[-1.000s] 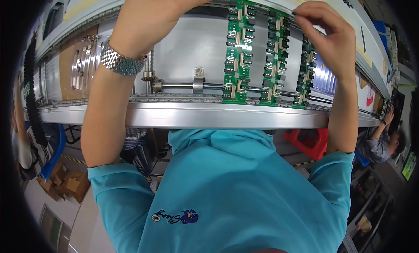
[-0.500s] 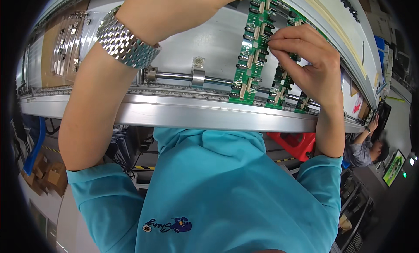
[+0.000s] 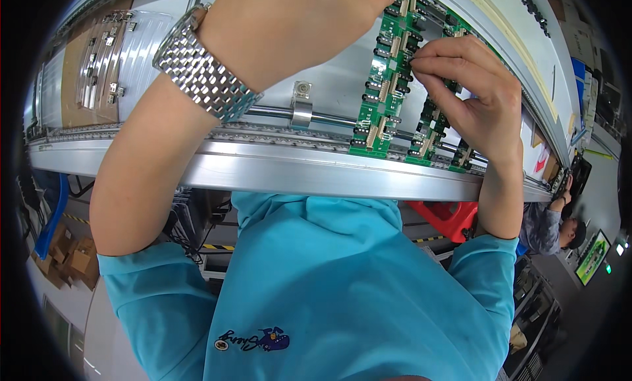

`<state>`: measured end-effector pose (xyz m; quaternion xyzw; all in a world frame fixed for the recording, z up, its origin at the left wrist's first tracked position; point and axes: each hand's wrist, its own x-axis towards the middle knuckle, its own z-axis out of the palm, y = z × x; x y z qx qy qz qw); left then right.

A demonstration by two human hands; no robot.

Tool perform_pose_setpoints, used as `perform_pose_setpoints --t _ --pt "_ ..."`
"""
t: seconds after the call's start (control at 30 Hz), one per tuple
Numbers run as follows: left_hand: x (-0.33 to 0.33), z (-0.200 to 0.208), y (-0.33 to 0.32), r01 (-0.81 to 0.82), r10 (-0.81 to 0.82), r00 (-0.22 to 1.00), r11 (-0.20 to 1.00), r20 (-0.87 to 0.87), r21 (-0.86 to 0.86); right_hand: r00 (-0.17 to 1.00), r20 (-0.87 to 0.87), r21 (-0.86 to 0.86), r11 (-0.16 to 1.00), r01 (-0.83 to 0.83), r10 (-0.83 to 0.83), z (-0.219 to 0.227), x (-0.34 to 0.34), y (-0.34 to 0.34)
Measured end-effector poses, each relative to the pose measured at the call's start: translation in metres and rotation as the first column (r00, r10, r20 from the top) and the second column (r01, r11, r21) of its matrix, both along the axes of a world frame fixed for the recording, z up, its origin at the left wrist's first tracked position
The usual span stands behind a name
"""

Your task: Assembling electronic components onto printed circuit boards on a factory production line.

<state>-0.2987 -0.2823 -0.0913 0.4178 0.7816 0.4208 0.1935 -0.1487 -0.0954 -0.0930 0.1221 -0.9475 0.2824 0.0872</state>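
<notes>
A long green circuit board [image 3: 384, 85] with black and cream connectors lies across the rails in front of me. My right hand [image 3: 471, 85] is at its right edge, thumb and fingertips pinched together; whatever is between them is too small to make out. My left hand [image 3: 309, 25] reaches over from the left to the board's far end. Its thumb and a finger curl together there, partly cut off by the picture's top edge, so what they grip is hidden. A second green board [image 3: 426, 134] lies to the right, partly behind my right hand, with a third board [image 3: 463, 157] beyond it.
A metal front rail [image 3: 276, 175] with a chain track runs between me and the boards. Behind it lies a steel rod with a clamp block [image 3: 301, 111]. Clear plastic trays [image 3: 102, 65] with small metal parts are at left. Another person [image 3: 550, 226] works at far right.
My left hand and wrist have moved to the right, and the left fingers have come further over the board's far end. My right hand has shifted slightly right, still pinched at the board's edge.
</notes>
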Motion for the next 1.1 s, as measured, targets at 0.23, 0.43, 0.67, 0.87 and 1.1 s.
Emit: perform_pose_setpoints --t 0.23,0.43,0.67,0.87,1.1 --pt "0.000 0.009 0.002 -0.015 0.012 1.000 0.992 -0.019 -0.128 0.999 0.035 0.041 0.999 -0.026 0.024 0.006 -0.001 -0.001" --pt "-0.005 -0.012 0.000 0.111 -0.098 0.981 0.991 -0.167 0.073 0.996 0.042 -0.029 0.996 0.086 -0.085 0.017 0.001 0.011" --pt "0.016 0.006 0.006 0.264 -0.184 0.862 0.959 -0.472 0.107 0.967 0.150 -0.250 0.939 0.238 -0.205 0.010 -0.066 0.109" --pt "0.012 -0.013 0.000 0.169 -0.128 0.899 0.984 -0.418 0.061 0.897 -0.119 0.251 0.861 0.443 -0.427 0.020 -0.092 0.063" --pt "0.012 -0.012 0.000 0.185 -0.153 0.881 0.982 -0.447 0.030 0.898 -0.114 0.174 0.882 0.439 -0.424 0.015 -0.093 0.064"
